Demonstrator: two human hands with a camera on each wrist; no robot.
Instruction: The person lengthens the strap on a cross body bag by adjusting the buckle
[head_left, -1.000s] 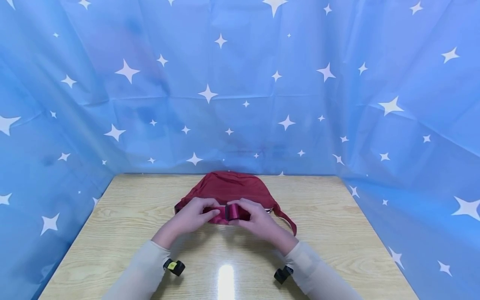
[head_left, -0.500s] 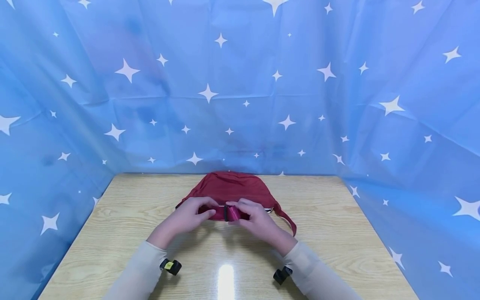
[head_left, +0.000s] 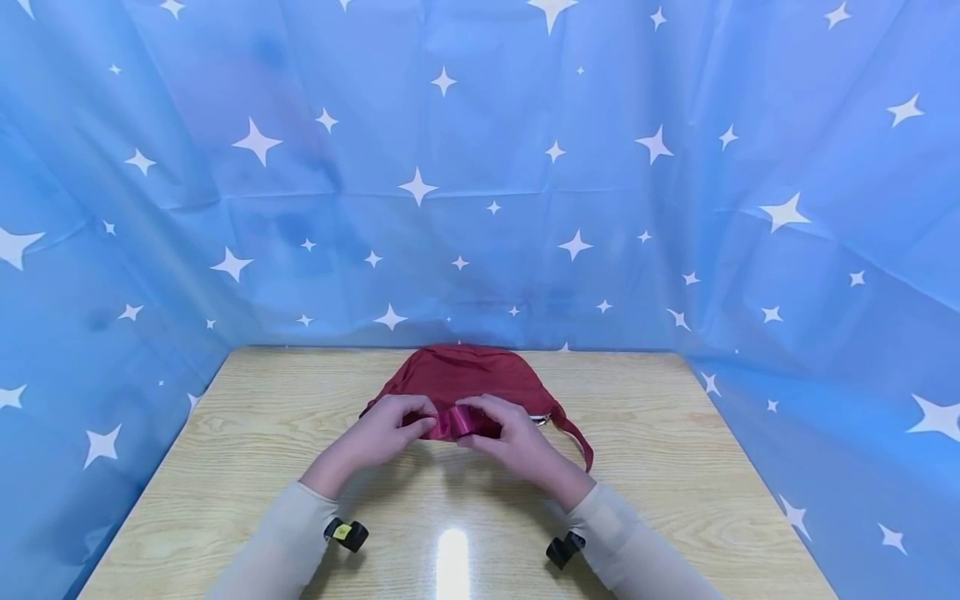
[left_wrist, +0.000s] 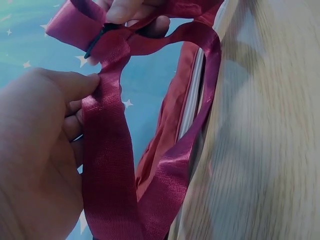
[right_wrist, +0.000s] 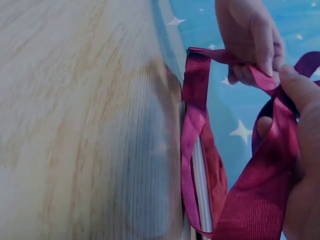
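A dark red bag [head_left: 465, 372] lies at the table's far edge, with a white zip [left_wrist: 193, 87] along its near side. In front of it, both hands work on the bag's glossy red strap [head_left: 446, 424]. My left hand [head_left: 384, 432] pinches the strap between thumb and fingers, left of the black slider buckle [left_wrist: 98, 40]. Close by, my right hand [head_left: 517, 437] pinches the strap at that slider, where a folded loop [left_wrist: 75, 27] sticks out. The slider is mostly hidden in the head view. Below the left hand, the strap hangs in a long loop.
The light wooden table [head_left: 675, 467] extends to both sides and in front of the bag. Behind it hangs a blue curtain [head_left: 480, 233] with white stars. A red strap end [head_left: 576, 437] trails at the bag's right. Each wrist wears a black camera [head_left: 347, 534].
The strap between the hands has turned, so the black slider seen earlier is hidden in the head view. My left hand shifted slightly left, then back right; the right hand barely moved.
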